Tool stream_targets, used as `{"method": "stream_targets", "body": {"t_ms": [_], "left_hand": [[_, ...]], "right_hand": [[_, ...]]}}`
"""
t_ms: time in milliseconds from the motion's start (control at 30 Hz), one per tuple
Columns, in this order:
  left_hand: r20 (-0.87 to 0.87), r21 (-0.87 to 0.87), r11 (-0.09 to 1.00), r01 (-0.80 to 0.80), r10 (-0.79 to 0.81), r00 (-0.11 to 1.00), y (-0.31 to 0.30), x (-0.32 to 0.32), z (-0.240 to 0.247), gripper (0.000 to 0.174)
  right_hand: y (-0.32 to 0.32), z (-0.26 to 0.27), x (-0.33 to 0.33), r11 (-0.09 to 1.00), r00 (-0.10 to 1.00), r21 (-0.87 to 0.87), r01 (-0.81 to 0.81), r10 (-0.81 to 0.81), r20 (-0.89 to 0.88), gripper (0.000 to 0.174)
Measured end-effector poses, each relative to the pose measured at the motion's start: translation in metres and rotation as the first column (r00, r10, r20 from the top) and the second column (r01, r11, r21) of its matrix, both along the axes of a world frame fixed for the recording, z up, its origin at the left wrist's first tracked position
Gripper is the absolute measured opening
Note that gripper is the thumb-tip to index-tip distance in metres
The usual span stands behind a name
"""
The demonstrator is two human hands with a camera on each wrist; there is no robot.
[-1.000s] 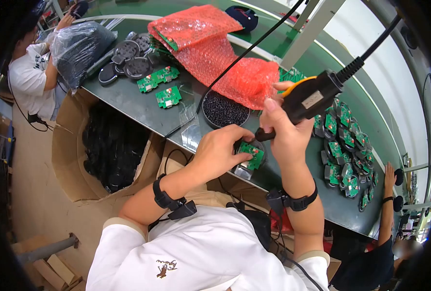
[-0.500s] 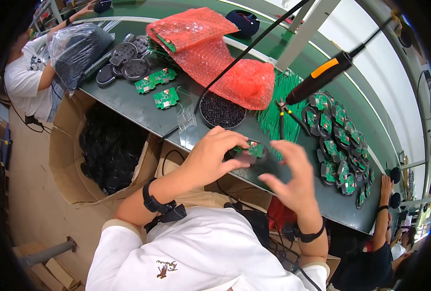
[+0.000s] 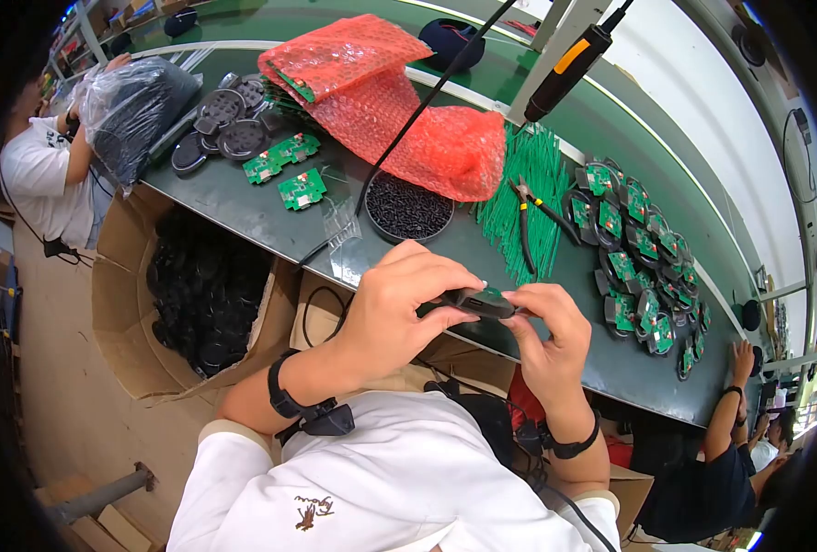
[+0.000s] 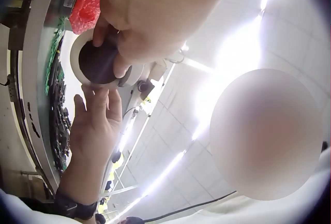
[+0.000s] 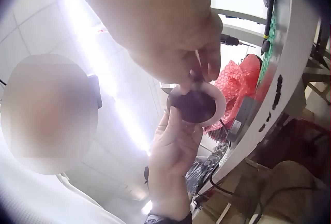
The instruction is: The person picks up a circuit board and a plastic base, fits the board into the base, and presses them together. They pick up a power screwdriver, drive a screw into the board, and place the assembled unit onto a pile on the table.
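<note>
Both hands pinch a round black plastic housing [image 3: 484, 302] above the table's near edge; a green circuit board shows inside it. My left hand [image 3: 394, 304] grips its left side with thumb and fingers. At the right end, my right hand [image 3: 555, 331] pinches the rim between thumb and fingertips. The housing is tilted, with its edge toward the head camera. Its dark round underside [image 4: 97, 62] shows in the left wrist view. Beyond the hands, an electric screwdriver [image 3: 569, 72] hangs from its cord.
A dish of small black screws [image 3: 410, 207] sits beside red bubble wrap [image 3: 463, 152]. Cutters [image 3: 526, 225] lie on green wires [image 3: 509, 193]. Housings with boards [image 3: 643, 248] are heaped at right, loose green boards [image 3: 302, 189] at left. A cardboard box [image 3: 119, 276] of black parts stands below.
My right hand has let go of the electric screwdriver, which now hangs farther up and away. That hand has moved to the housing and pinches it. The housing is now raised and tilted.
</note>
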State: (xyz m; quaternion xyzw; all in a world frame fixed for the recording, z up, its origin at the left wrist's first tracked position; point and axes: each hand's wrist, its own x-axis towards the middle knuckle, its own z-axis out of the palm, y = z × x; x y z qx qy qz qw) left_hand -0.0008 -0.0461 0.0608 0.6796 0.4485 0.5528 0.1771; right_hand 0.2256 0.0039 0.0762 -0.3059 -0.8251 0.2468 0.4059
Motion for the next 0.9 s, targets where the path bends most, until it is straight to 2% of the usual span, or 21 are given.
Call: {"method": "stream_targets", "body": {"t_ms": [333,467,633,767,900], "left_hand": [[0.075,-0.056,0.998,0.005,0.0,0.997,-0.003,0.005,-0.001,0.032],[0.048,-0.044,0.999,0.032,-0.03,0.998,0.0,0.008,0.0,0.032],[0.043,-0.075,0.996,0.047,-0.044,0.998,0.012,0.017,-0.005,0.036],[0.002,-0.167,0.985,-0.041,0.042,0.999,0.026,0.014,-0.026,0.033],[-0.041,-0.234,0.972,-0.01,0.001,0.999,0.034,0.008,-0.032,0.024]], "right_hand": [[-0.003,0.001,0.003,1.0,0.999,-0.023,0.01,-0.011,-0.035,0.03],[0.002,0.001,0.011,0.999,0.999,-0.028,0.025,-0.026,-0.037,0.027],[0.005,0.011,0.028,0.999,0.997,0.04,0.023,-0.026,0.071,0.022],[0.009,0.032,0.071,0.987,0.985,0.087,0.136,-0.144,0.093,0.02],[0.01,0.052,0.13,0.931,0.929,0.11,0.348,-0.358,0.093,0.019]]}}
